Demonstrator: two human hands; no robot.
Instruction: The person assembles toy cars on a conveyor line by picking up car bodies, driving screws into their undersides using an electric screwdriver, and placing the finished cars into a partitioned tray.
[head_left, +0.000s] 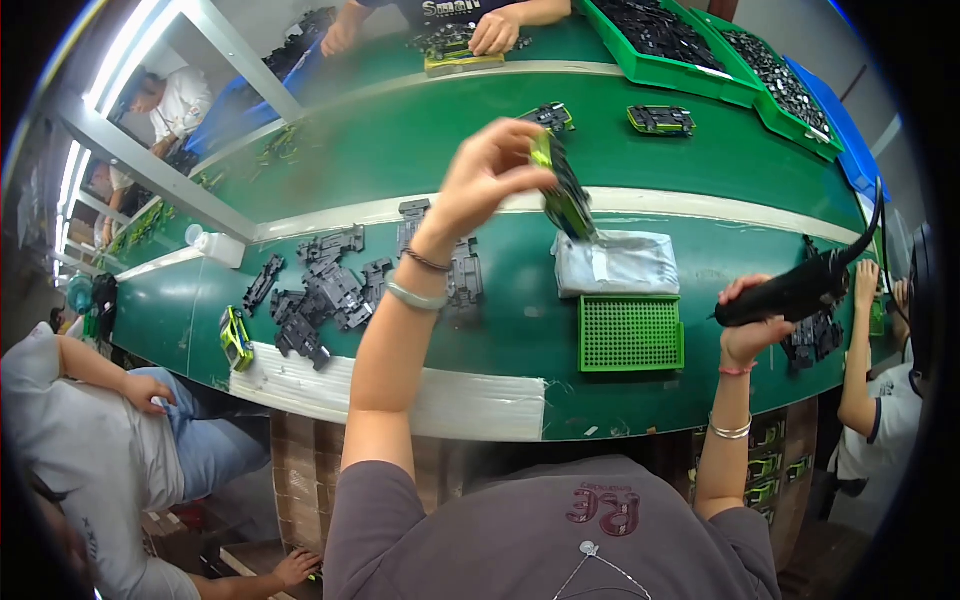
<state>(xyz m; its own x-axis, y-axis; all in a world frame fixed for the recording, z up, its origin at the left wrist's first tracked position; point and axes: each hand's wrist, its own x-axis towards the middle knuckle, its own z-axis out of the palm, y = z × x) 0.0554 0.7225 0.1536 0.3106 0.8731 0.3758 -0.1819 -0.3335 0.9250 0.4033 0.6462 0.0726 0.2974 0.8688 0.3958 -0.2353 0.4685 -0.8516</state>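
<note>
Raised over the bench, my left hand grips a toy car, yellow-green with a dark underside, tilted and slightly blurred. Its lower end hangs just above a block wrapped in pale blue cloth. My right hand is wrapped round a black electric screwdriver, its tip pointing left and its cord rising at the right. Between the hands, nearer me, lies a green perforated tray. Left of my left forearm are piled black toy-car chassis, and another yellow-green toy car rests beside them.
Toy cars lie on the green belt beyond a pale rail. Green bins of dark parts stand far right. Across, a person's hand rests by a yellow block. Other people sit at both sides. Black parts lie behind the screwdriver.
</note>
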